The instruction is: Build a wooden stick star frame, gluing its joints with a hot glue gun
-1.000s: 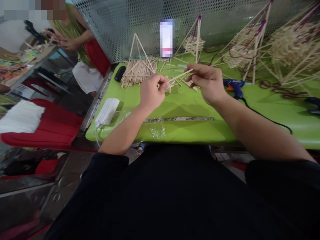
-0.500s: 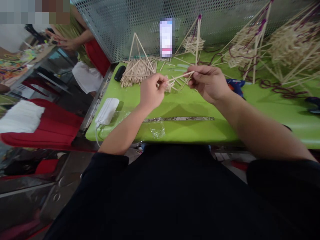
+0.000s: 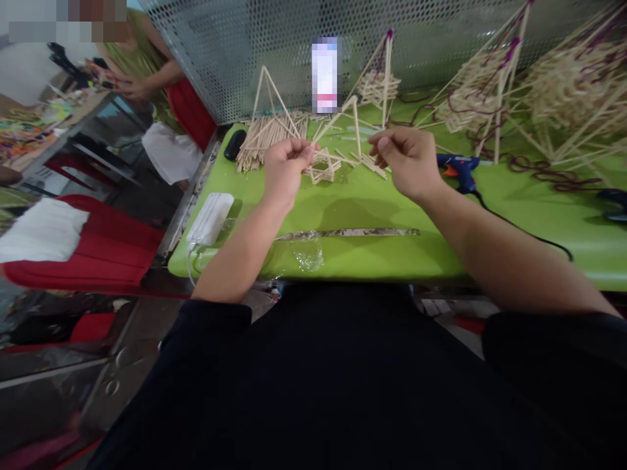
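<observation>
Here, the left hand pinches a stick triangle.

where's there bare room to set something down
One patch of green table lies between the patterned strip in front and the small stick star behind. Another lies right of the glue gun, between its cord and the purple yarn. Crowded: the back, with stick bundle and stick frames, and the space beside the left hand.

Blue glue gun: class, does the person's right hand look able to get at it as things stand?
Probably yes: the blue glue gun lies on the green table beside the right hand, which appears to hold nothing, and nothing visible stands between them.
</observation>
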Available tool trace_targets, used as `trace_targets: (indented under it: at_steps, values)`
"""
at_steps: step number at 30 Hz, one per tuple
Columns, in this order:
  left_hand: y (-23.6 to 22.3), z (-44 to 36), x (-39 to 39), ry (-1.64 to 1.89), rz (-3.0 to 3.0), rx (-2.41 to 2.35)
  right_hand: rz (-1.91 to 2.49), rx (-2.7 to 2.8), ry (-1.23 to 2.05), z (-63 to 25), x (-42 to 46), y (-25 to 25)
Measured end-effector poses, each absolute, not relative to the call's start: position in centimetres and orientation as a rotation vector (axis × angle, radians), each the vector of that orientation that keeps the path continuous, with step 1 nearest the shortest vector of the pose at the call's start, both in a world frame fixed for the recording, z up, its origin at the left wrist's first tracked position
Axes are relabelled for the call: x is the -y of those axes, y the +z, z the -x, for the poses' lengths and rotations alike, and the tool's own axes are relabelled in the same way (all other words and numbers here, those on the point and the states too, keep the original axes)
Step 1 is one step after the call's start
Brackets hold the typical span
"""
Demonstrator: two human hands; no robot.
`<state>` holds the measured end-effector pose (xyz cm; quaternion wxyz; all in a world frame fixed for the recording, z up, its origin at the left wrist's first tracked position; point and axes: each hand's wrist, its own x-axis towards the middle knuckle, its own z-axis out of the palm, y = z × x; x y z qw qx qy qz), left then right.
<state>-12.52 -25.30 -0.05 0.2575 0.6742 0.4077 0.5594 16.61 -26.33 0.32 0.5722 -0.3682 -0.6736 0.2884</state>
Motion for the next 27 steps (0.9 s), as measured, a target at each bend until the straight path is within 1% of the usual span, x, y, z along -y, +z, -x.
trace_targets:
  at_steps: [3, 6, 13, 16, 22, 27]
  values:
    - [1.1, 12.1, 26.2, 1.549, -1.550, -1.102, 0.863, 1.637, 0.691, -15.9, 27.3, 0.3]
    - [1.8, 11.7, 26.8, 1.572, -1.401, -1.065, 0.854, 1.620, 0.772, -15.0, 28.1, 0.0]
    - [0.8, 11.7, 26.1, 1.646, -1.428, -0.998, 0.869, 1.523, 1.075, -14.2, 28.8, 0.4]
    - [0.3, 11.8, 25.7, 1.697, -1.475, -0.966, 0.866, 1.501, 1.132, -14.2, 28.9, 0.7]
    - [0.0, 11.8, 25.8, 1.774, -1.642, -0.925, 0.855, 1.562, 0.945, -14.5, 29.2, 1.4]
    - [0.1, 11.6, 26.1, 1.768, -1.614, -0.957, 0.789, 1.473, 0.746, -15.7, 28.3, 1.7]
